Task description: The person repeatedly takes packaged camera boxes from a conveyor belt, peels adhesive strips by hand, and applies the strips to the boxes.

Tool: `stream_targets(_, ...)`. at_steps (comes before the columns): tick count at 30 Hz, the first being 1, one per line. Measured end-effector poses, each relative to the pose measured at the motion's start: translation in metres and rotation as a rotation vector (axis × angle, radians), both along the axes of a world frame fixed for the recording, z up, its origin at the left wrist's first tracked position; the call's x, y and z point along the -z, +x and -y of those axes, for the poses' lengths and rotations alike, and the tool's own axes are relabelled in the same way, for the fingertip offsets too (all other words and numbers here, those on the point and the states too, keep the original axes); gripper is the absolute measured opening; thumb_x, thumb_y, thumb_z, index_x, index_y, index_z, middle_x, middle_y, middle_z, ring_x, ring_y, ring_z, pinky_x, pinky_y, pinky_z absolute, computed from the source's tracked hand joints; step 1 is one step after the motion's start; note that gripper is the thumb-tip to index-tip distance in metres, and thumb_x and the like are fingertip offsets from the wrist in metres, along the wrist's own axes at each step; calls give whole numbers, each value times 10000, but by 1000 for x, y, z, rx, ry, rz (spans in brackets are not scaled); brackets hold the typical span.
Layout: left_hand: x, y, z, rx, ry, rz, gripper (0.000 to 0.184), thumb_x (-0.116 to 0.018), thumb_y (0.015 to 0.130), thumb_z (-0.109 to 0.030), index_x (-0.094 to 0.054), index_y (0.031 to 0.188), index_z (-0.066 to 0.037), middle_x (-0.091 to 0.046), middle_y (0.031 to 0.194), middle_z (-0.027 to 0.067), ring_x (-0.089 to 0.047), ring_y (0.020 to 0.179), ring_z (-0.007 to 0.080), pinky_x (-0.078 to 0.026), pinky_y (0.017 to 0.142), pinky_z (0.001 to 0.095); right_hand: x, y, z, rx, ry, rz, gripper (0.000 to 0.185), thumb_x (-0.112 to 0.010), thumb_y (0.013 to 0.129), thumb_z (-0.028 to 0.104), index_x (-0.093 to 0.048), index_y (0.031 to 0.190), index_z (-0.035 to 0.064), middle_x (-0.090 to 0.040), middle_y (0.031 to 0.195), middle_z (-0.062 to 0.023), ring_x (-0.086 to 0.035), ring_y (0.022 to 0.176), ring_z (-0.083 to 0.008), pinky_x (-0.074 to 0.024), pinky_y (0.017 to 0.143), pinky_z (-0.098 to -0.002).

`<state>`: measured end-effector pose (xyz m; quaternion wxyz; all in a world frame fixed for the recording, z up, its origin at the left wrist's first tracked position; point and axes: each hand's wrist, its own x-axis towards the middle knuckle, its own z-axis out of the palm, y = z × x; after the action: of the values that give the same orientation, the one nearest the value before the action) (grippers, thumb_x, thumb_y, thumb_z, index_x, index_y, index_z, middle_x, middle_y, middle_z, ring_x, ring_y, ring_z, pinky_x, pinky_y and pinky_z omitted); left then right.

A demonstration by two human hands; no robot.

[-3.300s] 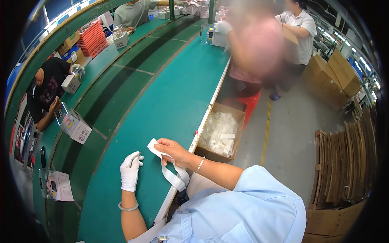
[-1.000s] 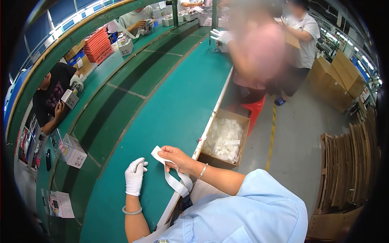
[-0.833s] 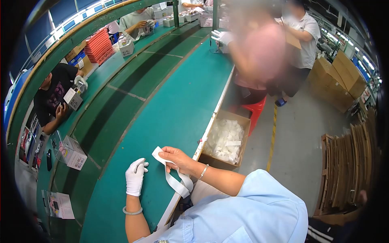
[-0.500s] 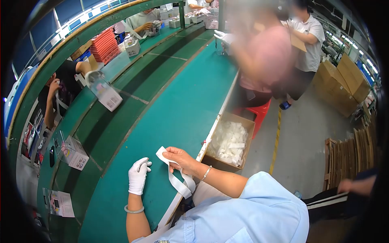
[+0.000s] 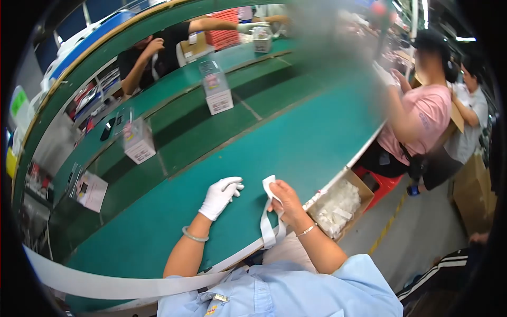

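My right hand (image 5: 288, 203), bare with a bracelet at the wrist, is closed on a white fabric strap (image 5: 267, 219). The strap hangs in a loop beside the hand, near the table's edge. My left hand (image 5: 221, 198) wears a white glove and stays over the green table (image 5: 211, 243), fingers loosely bent and nothing visible in them. A gap separates it from the strap. Across the lower left, a wide white band (image 5: 121, 284) runs toward the front of my blue shirt.
Several packaged boxes with clear tops, among them one box (image 5: 138, 142), sit along the conveyor (image 5: 195, 140). At my right, a cardboard carton (image 5: 364, 186) holds white scraps. A co-worker in pink (image 5: 428, 113) is beyond it; another person in black (image 5: 158, 61) sits across the line.
The view has swung, so the hands and boxes appear farther right. The person across now stretches a gloved hand to a farther box. My right hand still grips the strap.
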<state>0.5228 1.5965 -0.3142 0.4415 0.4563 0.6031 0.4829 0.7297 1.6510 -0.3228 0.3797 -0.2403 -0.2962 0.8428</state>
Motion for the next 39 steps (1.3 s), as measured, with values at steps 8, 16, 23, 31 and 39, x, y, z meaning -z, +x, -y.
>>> stream_targets(8,5,0,-3,17,11,-1,243,-473,883,-66,-592,1089,-15,-636,928,62,-561,714,68,-427,563,182,5,0,-4,-2,-11,-15,194,-580,881,205,-517,946,32,-534,666,-3,-373,395,-44,-477,445,-237)
stream_targets(16,11,-1,-8,21,1,-23,245,-472,886,-71,-590,1096,-23,-635,936,57,-562,723,69,-428,571,184,10,-1,-10,-14,-34,-32,185,-574,885,201,-520,943,33,-532,666,-2,-367,395,-41,-489,457,-237)
stream_targets(23,17,-9,-7,35,20,-46,245,-472,891,-61,-569,1104,12,-633,943,87,-565,726,79,-426,559,180,14,-8,-9,-19,-28,-52,175,-570,888,194,-527,957,39,-532,676,4,-365,400,-33,-496,462,-238)
stream_targets(31,16,-10,-6,49,20,-38,239,-472,891,-52,-568,1100,15,-631,946,87,-566,740,81,-430,572,181,12,-9,-6,-9,-14,-22,172,-558,892,204,-517,943,44,-512,640,21,-330,359,-31,-512,467,-242)
stream_targets(39,9,-7,-4,52,-2,-24,203,-504,886,-91,-588,1044,4,-633,900,63,-563,730,80,-431,576,185,11,-9,-4,-6,-26,-33,168,-558,892,200,-519,944,45,-515,649,21,-323,361,-31,-511,472,-243)
